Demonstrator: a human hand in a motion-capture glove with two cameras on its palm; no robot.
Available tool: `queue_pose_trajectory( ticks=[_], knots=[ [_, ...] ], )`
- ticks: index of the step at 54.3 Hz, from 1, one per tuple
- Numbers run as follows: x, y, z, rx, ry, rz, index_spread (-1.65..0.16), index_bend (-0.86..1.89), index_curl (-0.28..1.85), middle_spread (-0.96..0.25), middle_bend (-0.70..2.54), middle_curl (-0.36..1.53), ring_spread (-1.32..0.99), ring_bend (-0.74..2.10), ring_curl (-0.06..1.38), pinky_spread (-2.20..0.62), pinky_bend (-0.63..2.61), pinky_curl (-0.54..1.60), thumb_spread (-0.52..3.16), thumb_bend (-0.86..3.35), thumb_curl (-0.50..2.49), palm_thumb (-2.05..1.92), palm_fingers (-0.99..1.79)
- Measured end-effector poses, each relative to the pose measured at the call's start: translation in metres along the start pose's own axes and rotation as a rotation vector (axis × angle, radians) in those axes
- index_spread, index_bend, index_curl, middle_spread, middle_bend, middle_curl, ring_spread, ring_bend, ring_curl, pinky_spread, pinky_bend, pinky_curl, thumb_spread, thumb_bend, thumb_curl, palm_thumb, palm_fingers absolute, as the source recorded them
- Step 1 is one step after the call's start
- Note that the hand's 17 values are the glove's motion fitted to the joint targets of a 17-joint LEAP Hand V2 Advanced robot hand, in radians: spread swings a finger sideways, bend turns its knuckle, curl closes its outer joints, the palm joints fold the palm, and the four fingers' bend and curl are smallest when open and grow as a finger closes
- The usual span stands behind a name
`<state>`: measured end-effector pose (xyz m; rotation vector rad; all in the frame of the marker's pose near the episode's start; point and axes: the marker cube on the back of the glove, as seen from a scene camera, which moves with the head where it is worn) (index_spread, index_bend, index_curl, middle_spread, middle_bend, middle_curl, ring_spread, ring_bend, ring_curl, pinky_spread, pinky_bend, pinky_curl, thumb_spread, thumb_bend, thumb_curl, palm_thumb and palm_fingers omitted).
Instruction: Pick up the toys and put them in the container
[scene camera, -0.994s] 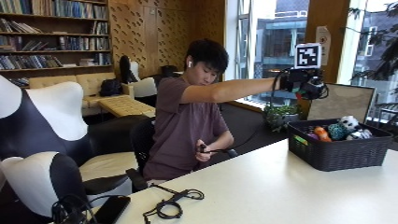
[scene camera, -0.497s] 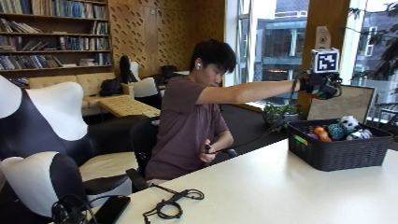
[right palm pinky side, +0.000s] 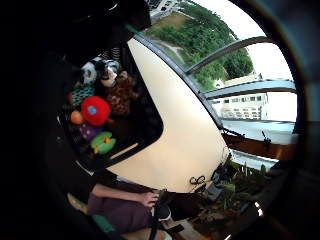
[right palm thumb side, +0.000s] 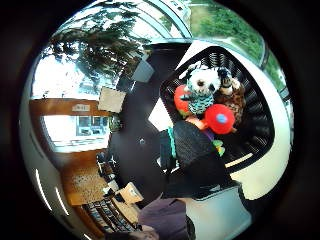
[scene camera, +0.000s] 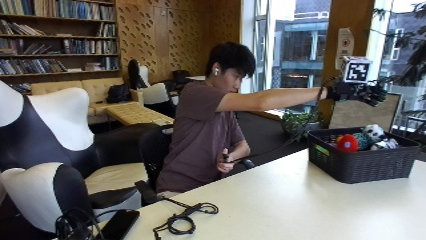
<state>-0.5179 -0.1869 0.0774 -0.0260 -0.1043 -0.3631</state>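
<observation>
At the near edge of the white bench (scene camera: 319, 200), about 7 o'clock in the outside view, a coiled black cable (scene camera: 183, 220) is seen. Farther on, near 3 o'clock, the dark woven basket (scene camera: 363, 162) is set on the bench, with the toys (scene camera: 356, 140) piled inside: a red ball (scene camera: 347, 143), an owl (right palm thumb side: 201, 90) and a brown plush (right palm pinky side: 120, 95). Above the basket, the grip (scene camera: 359, 91) is held out, fingers spread, nothing held.
</observation>
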Motion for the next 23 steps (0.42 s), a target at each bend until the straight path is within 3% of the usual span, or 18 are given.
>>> queue_pose_trajectory(
  ticks=[5,9,17,19,23],
  knots=[
    [-0.015,0.003,-0.002,0.003,-0.107,-0.123,-0.19,0.02,0.55,-0.01,0.24,0.45,-0.06,0.59,0.41,-0.04,1.08,0.45,1.19,-0.03,0.67,0.02,-0.39],
    [-0.012,0.001,0.001,-0.007,-0.043,-0.030,-0.17,0.00,0.47,0.01,0.18,0.43,-0.03,0.54,0.38,-0.01,1.02,0.43,1.26,-0.01,0.62,0.00,-0.36],
    [-0.020,0.004,-0.004,0.020,-0.108,-0.104,-0.15,0.02,0.36,0.04,0.14,0.39,0.01,0.47,0.36,0.02,0.96,0.40,1.34,-0.01,0.54,0.00,-0.32],
    [-0.015,0.004,-0.003,0.025,-0.055,-0.070,-0.14,0.02,0.33,0.04,0.14,0.38,0.02,0.46,0.35,0.02,0.94,0.39,1.36,-0.01,0.52,0.01,-0.32],
    [0.013,-0.001,0.001,0.028,0.188,0.158,-0.14,0.03,0.29,0.04,0.13,0.36,0.03,0.45,0.35,0.03,0.92,0.38,1.38,-0.01,0.49,0.01,-0.31]
  ],
)
